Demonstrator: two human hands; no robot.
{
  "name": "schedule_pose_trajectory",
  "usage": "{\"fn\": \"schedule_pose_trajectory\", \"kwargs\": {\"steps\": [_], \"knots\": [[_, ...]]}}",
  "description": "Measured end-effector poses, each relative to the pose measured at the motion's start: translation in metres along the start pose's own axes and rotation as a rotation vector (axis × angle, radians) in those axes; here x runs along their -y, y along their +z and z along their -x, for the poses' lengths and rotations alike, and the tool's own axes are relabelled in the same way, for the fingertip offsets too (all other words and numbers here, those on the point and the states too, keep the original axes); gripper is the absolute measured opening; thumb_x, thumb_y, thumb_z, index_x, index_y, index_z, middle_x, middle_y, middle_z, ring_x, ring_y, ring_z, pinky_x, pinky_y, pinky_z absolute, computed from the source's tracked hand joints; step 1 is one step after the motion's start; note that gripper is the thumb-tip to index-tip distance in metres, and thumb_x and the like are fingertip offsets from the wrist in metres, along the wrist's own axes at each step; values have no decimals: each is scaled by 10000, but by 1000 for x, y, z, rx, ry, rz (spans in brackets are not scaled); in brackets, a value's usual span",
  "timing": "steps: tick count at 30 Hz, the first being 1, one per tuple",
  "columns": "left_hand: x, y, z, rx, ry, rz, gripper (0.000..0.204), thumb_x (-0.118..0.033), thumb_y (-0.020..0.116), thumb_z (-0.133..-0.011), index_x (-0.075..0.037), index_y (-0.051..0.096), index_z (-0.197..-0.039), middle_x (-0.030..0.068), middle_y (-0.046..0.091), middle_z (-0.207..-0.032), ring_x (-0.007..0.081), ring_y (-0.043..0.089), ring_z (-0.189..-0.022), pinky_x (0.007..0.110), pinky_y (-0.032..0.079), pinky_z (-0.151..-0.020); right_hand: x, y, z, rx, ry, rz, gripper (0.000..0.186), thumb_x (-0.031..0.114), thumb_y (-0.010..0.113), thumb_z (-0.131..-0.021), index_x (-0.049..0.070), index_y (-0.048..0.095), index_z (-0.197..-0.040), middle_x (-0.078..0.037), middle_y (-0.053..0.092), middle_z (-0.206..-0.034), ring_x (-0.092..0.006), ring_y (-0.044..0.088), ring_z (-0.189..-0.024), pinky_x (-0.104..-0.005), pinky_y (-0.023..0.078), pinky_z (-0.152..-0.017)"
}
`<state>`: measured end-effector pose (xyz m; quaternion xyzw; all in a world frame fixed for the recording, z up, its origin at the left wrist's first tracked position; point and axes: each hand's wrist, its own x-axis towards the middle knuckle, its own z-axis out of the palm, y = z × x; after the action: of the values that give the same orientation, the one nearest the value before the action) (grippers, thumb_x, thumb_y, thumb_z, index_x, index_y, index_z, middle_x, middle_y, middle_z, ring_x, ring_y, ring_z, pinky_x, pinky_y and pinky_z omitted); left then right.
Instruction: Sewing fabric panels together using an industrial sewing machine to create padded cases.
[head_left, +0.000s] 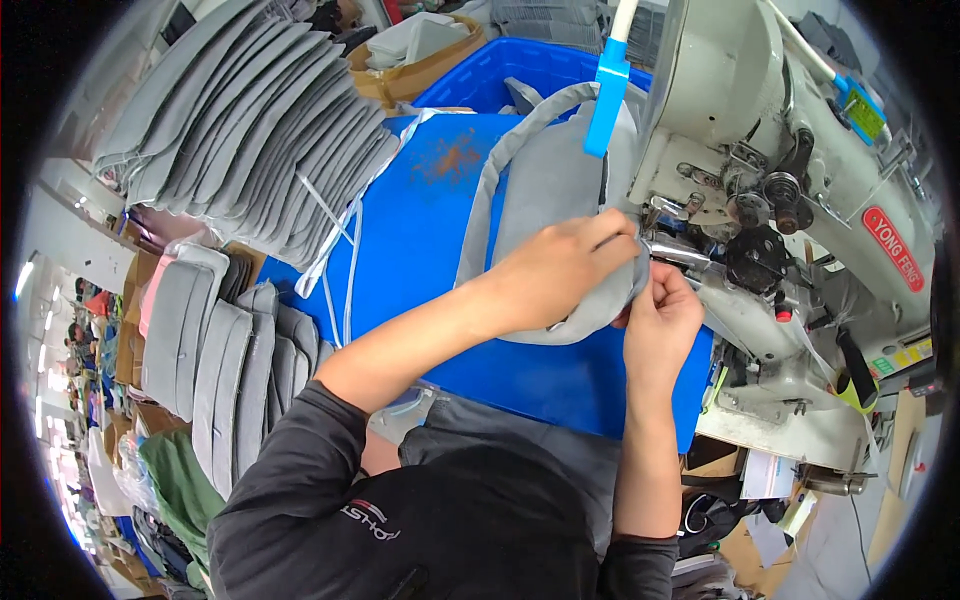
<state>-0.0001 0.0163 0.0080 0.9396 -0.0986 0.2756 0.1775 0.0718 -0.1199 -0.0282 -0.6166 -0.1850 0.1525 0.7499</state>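
Observation:
A grey padded fabric piece with rounded ends lies on the blue work surface, its right edge up against the sewing machine. A grey fabric band loops along its left side. My left hand rests across the lower part of the piece, fingers bent and closed over its right edge. Just right of it, my right hand pinches the lower right edge, thumb and fingers together. Both hands are close to the machine's metal sewing arm. The exact stitching spot is hidden behind my fingers.
Tall stacks of grey fabric panels stand at the far left, with more grey pieces below them. White cord hangs beside the stack. Behind are a blue crate and a cardboard box. A blue-tagged lamp arm reaches over the fabric.

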Motion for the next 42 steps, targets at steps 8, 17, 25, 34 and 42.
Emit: {"fn": "schedule_pose_trajectory", "kwargs": {"steps": [8, 17, 25, 34, 42], "knots": [[7, -14, 8, 27, 307, -156, 425, -17, 640, -702, -18, 617, -1127, 141, 580, -1231, 342, 599, -1148, 418, 490, -955, -4, -4, 1, 1, 11, -24, 65, 42, 599, -960, -15, 617, -934, -14, 638, -693, -39, 563, -546, -195, 450, -481], [25, -23, -7, 54, 26, 537, 343, -93, 793, -730, -32, 665, -1043, 130, 681, -1113, 265, 667, -1048, 363, 522, -908, -8, 13, 11, 5, -169, 280, 129, 54, 703, -862, -29, 635, -790, -120, 688, -668, -171, 658, -533, -293, 503, -525], [10, -28, -12, 41, 176, 263, 373, -115, 789, -679, -28, 678, -1025, 136, 682, -1083, 281, 675, -995, 354, 540, -851, -24, 7, 1, 87, -298, 508, 48, 26, 662, -719, -9, 635, -736, -187, 622, -627, -359, 631, -567, -410, 479, -534], [-3, -15, -4, -23, 516, -295, 248, -116, 633, -724, -44, 668, -959, 100, 664, -1059, 259, 658, -1035, 308, 557, -729, -23, -8, -9, 154, -464, 321, 53, -29, 566, -762, -8, 610, -783, -182, 538, -573, -301, 529, -466, -335, 415, -485], [7, -23, 3, 19, 227, 129, 280, -87, 708, -718, -27, 639, -983, 142, 665, -1103, 303, 656, -1038, 350, 541, -800, -14, -15, -9, 184, -189, 371, 120, 11, 648, -789, -18, 568, -706, -112, 484, -515, -199, 397, -428, -291, 362, -454]]}}
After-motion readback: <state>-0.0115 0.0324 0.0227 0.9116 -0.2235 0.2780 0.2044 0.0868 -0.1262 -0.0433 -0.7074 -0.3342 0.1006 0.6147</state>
